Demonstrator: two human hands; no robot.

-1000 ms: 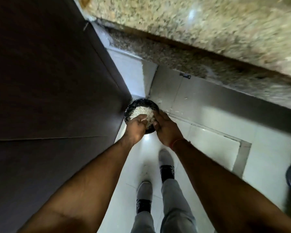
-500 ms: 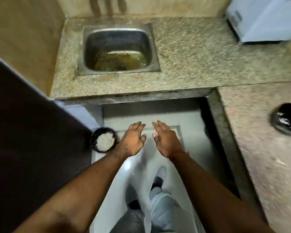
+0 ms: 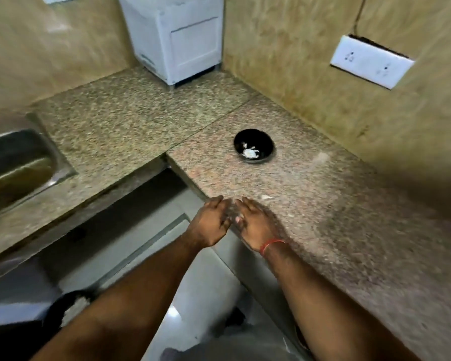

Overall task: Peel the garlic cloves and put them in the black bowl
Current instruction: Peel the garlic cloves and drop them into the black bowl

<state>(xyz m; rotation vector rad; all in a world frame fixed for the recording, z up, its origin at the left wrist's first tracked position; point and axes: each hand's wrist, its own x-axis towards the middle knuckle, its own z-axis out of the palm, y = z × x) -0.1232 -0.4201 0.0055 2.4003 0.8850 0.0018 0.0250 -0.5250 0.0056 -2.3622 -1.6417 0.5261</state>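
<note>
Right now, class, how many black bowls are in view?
2: one black bowl on the counter holding white pieces; another bowl low at left, partly hidden by the left arm.

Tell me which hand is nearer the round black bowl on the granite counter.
Right. The right hand hovers over the counter's edge, straight in front of the round black bowl; the left hand is beside it, just off the counter, slightly farther away.
</note>
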